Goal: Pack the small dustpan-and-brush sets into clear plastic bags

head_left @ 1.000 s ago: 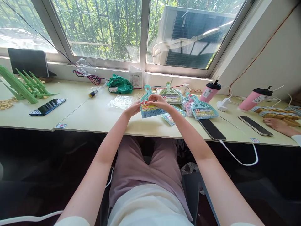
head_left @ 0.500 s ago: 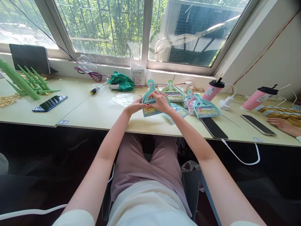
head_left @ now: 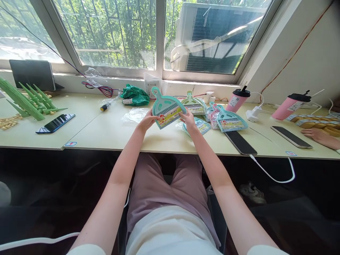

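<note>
Being held tilted over the pale table (head_left: 170, 143), a turquoise dustpan set (head_left: 168, 109) is pinched at its left side by the left hand (head_left: 147, 121) and at its right side by the right hand (head_left: 188, 119). Further right, other dustpan sets (head_left: 231, 120) are seen on the table, near a black phone (head_left: 240, 143).

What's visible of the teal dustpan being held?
The dustpan is pale teal, apparently plastic, with a flared pan and a narrow handle ending in a loop. A yellow printed label with red and dark markings spans its lower front, below a grey, bristle-like band. It is tilted, handle toward the upper left of the picture, and looks raised above the desk. The left hand grips one side, the right hand the other.
</note>
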{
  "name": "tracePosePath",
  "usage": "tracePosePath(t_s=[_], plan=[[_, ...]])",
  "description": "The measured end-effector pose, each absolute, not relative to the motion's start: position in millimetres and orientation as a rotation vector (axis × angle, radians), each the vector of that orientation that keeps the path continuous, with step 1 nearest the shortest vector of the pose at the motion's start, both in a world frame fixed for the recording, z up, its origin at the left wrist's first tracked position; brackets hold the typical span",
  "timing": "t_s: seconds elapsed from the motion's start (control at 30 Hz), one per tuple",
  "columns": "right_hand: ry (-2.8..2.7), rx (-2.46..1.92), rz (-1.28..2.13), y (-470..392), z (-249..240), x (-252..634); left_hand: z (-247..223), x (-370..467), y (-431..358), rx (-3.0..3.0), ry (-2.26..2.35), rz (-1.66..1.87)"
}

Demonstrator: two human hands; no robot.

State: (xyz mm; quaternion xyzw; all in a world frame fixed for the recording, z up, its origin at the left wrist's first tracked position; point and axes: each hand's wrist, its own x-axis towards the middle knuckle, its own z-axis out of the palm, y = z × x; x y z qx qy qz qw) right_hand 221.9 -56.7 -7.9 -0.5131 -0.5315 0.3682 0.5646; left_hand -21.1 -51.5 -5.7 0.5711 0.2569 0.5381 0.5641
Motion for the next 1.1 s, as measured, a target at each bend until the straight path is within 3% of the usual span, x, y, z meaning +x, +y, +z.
tracePosePath(t_s=[0.1, 0.6, 0.8, 1.1], plan=[[-1.065, -1.029, 1.127, -51.7, -13.2, 223.0, -6.9, -21.7, -51.3, 1.364, 0.639, 1.250], [-0.886, -0.793, 1.317, -55.3, -14.6, 220.2, -5.5, -18.3, -52.7, 1.344, 0.704, 1.299], [-1.047, -0.661, 1.510, -63.5, -20.8, 198.6, -5.3, -16.7, -51.2, 1.367, 0.672, 1.357], [-0.896, -0.756, 1.429, -58.6, -25.2, 174.8, -7.0, -16.3, -52.4, 1.353, 0.678, 1.378]])
